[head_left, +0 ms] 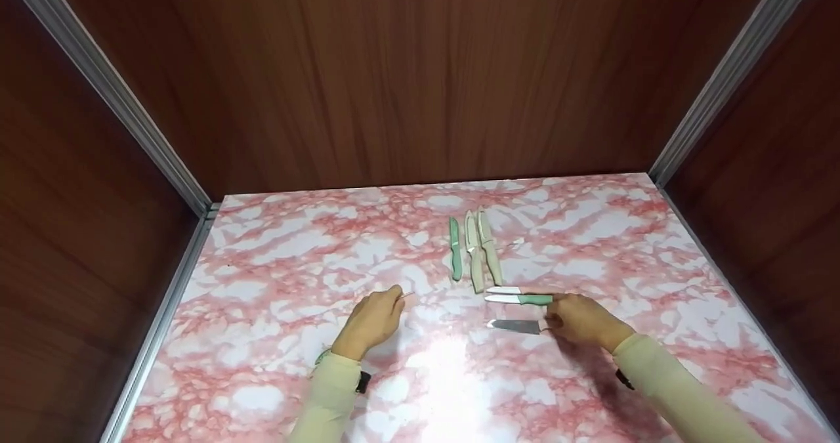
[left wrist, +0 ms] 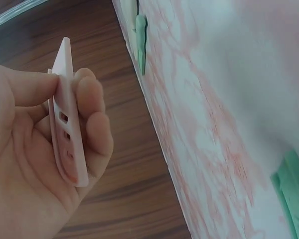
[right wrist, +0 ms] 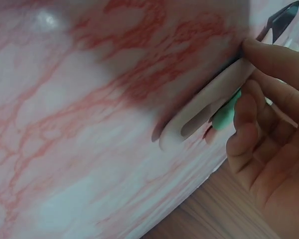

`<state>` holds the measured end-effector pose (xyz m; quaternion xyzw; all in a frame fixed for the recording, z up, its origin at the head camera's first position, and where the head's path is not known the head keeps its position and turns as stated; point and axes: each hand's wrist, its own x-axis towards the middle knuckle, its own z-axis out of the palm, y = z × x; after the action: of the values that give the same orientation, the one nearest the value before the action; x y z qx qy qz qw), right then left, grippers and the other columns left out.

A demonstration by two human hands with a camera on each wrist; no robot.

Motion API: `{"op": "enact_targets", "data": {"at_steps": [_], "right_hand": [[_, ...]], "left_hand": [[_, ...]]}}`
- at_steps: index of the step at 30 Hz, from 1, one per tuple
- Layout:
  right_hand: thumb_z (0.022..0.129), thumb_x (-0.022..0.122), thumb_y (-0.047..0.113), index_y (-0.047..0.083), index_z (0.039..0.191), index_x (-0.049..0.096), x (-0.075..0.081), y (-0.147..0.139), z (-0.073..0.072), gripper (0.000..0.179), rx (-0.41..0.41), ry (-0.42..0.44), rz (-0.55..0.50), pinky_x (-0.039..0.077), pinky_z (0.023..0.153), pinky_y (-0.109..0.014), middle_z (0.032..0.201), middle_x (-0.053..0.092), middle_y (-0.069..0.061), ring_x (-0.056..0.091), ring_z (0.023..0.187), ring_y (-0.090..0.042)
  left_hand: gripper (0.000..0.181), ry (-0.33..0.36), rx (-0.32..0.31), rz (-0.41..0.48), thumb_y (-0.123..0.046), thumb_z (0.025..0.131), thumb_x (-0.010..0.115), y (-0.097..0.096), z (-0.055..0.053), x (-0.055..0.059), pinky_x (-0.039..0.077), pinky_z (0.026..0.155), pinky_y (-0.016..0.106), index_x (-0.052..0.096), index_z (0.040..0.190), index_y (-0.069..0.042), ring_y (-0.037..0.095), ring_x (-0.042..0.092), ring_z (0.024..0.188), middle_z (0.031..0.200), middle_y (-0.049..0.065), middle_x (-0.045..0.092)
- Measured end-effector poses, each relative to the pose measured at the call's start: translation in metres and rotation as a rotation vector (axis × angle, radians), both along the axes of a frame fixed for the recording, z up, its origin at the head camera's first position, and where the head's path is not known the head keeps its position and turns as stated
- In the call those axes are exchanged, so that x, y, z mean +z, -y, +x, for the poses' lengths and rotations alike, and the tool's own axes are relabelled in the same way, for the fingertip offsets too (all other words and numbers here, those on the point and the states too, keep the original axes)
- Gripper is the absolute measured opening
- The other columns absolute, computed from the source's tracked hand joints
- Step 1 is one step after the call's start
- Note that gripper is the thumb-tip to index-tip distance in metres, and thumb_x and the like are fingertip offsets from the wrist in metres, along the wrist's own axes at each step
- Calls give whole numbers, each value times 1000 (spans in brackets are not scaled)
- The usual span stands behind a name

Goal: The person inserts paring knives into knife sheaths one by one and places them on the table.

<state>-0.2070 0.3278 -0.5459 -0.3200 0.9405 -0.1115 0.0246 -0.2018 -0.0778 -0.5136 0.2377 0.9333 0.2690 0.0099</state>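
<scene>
In the head view, the table (head_left: 275, 325) is bleached by glare near its front, the walls (head_left: 407, 88) left dim. A shadow is thrown beneath the right hand (head_left: 584, 321). The wrist views are dimmer: a glint is caught in the right; the left seems slightly blurred.

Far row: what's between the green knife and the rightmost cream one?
Another cream knife lies between the green knife and the rightmost cream knife; the head view shows it.
</scene>
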Motion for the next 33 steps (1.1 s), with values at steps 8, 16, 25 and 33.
{"op": "enact_targets", "data": {"at_steps": [8, 16, 25, 33], "right_hand": [[76, 79, 14, 15, 74, 57, 2, 3, 1, 22, -15, -11, 17, 41, 60, -33, 68, 47, 9, 42, 62, -11], [85, 70, 14, 14, 73, 57, 1, 3, 3, 17, 87, -30, -55, 38, 62, -32, 72, 46, 7, 41, 66, -11], [87, 57, 9, 11, 87, 56, 12, 14, 7, 2, -50, 111, -99, 35, 62, -31, 72, 47, 7, 40, 62, -10], [93, 57, 22, 17, 84, 58, 28, 37, 6, 10, -103, 6, -191, 36, 56, -26, 63, 45, 13, 39, 54, -5]], "left_hand": [[23, 36, -37, 50, -17, 101, 41, -15, -3, 4, 29, 48, 24, 43, 78, -13, 8, 31, 51, 60, -6, 34], [24, 14, -33, 50, -19, 99, 43, -28, -4, 7, 31, 50, 25, 46, 76, -14, 8, 33, 51, 59, -7, 35], [26, 26, -31, 53, -20, 99, 44, -32, -1, 3, 30, 50, 25, 43, 73, -15, 8, 32, 52, 59, -6, 33], [27, 13, -45, 59, -21, 99, 44, -34, -1, 7, 30, 50, 25, 42, 73, -15, 8, 31, 51, 58, -7, 31]]}}
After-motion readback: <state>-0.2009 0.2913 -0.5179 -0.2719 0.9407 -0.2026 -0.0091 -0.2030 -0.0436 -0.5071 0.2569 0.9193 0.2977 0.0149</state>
